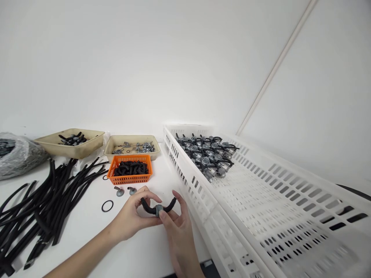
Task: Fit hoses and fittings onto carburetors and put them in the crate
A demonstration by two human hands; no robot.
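Between my two hands is a small grey fitting (159, 209) with a curved black rubber tube on either side, the tube ends turned upward. My left hand (131, 214) grips it from the left, the index finger arched behind the left tube and the thumb near the fitting. The thumb of my right hand (178, 227) presses on the fitting, and its fingers reach behind and along the right tube. Just beyond my left hand, two grey round fittings (119, 192) with short black stubs stand on the white table (87, 239). A black rubber ring (107, 206) lies flat to the left.
An orange basket (129, 179) holds short black tubes. Behind it are beige trays (131, 138) of small parts. Long black hoses (55, 193) and a plastic bag (26, 162) lie left. At right, a white perforated crate (203, 200) contains rows of assembled pieces (205, 152).
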